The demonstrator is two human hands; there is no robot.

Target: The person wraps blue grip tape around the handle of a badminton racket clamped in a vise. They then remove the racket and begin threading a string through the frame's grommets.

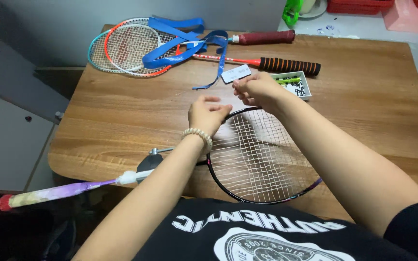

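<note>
A black-framed badminton racket (262, 164) with white strings lies across the near edge of a wooden table (364, 92), its purple-wrapped handle (49, 193) sticking out to the left. My left hand (208, 115), with a bead bracelet at the wrist, rests on the top left of the racket head, fingers partly curled. My right hand (256, 91) hovers just above the top of the frame with fingertips pinched together, seemingly on a thin white string; the string itself is too fine to make out.
Two more rackets (131, 48) lie at the table's far side, draped with blue grip tape (185, 41), with dark red (264, 37) and black-orange (289, 65) handles. A small white tray (296, 83) sits behind my right hand. A white card (236, 73) lies nearby.
</note>
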